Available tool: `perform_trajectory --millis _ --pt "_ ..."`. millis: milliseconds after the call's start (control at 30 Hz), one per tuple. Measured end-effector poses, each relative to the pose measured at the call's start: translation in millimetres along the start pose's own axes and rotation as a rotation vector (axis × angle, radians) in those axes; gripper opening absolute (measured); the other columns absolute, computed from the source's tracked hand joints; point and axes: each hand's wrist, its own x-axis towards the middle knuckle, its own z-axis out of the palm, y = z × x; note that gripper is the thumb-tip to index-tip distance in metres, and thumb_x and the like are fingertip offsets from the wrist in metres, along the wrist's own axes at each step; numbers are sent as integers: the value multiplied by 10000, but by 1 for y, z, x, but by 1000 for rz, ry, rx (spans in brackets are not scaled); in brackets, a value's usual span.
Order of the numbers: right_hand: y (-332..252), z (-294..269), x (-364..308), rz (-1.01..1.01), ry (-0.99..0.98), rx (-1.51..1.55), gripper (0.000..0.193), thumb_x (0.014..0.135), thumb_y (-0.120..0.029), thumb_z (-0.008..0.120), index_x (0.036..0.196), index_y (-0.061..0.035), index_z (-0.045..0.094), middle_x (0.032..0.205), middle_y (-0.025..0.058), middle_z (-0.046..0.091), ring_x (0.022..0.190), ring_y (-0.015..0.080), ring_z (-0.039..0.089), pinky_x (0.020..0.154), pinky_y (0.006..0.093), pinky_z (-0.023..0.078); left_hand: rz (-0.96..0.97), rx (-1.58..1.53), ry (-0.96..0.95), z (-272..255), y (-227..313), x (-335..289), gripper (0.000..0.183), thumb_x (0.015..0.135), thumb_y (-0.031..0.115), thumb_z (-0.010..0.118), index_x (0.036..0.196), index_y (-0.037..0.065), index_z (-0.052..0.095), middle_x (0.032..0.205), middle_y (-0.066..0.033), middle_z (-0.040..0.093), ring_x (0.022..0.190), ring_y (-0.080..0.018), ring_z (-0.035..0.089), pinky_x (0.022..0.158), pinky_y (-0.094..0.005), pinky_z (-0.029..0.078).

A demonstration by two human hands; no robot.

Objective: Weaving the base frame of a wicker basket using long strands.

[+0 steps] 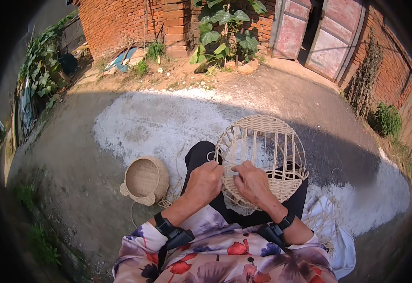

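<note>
An oval basket (267,124) of pale woven cord, its middle a lattice of bare spokes, rests across my lap. At its left rim my left hand (206,180) is closed in a fist-like pinch, and a loop of pale cord (210,153) curls out just above the fingers. My right hand (254,185) lies over the lower left part of the lattice. Its thumb and forefinger are bent toward the left hand; what they hold, if anything, is too small to make out. Both wrists wear dark straps with black devices.
On the ground to the left sits a round woven basket (145,177) with small ear-like tabs. Loose pale strands lie on a white sheet (340,245) at my right. Farther off stand leafy plants (222,30), a brick wall (116,23) and a worn metal door (334,40).
</note>
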Motion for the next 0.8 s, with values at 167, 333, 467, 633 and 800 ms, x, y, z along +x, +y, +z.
perform_trajectory --millis 167,333,467,633,800 --pt "3 7 -1 10 26 -28 217 851 -131 620 1043 -51 685 925 162 618 789 385 655 696 503 518 63 72 -84 12 -1 14 92 780 3 653 865 35 665 750 -118 602 702 -336 651 608 -453 522" --pt "8 6 3 2 21 -55 185 859 -127 615 1004 -32 680 900 169 636 785 385 665 687 509 518 -167 -15 -143 12 8 19 211 813 19 633 1015 74 657 749 -118 698 710 -348 692 636 -456 542" --pt "4 7 8 14 30 -57 184 860 -119 622 1001 -37 706 897 172 658 812 381 662 700 492 519 -302 -163 -143 17 2 15 294 834 36 611 1105 150 624 809 -114 734 758 -364 705 660 -501 534" --pt "8 12 25 29 -105 -147 168 856 -136 613 973 -57 706 812 169 678 772 387 672 679 510 516 -413 -237 -208 18 -5 16 336 844 38 607 1159 155 602 850 -98 747 797 -354 715 698 -480 546" --pt "13 12 21 46 -30 -31 118 851 -159 611 874 -50 651 750 184 667 750 406 668 667 516 512 -307 -233 -91 5 -3 24 281 905 90 597 1185 113 593 899 -100 748 830 -335 717 727 -434 546"
